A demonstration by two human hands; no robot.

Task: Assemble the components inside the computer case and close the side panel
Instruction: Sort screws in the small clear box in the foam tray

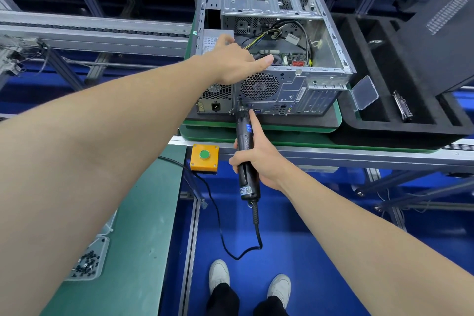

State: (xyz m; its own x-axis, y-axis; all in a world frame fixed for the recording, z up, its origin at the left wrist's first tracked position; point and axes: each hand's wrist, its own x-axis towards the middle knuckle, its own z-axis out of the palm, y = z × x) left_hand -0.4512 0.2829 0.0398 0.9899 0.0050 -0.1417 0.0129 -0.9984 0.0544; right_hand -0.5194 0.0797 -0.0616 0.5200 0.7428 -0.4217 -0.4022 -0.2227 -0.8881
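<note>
The open grey steel computer case (295,87) lies on its side on the green-edged worktop (256,133), rear panel facing the person, and the move turns on that panel. The right hand (259,159) is wrapped round the barrel of a black corded electric screwdriver (245,141). The tool's long axis runs straight away from the person, and its tip meets the panel between the round fan grille (259,86) and the boxed grey power supply (218,100). Whether the bit sits in a screw is too small to tell. The case lies just ahead of that hand. The left hand (236,61) rests spread on the case's upper rear edge directly above the tip, probably bracing the supply. The black side panel (441,41) leans well off to the right.
</note>
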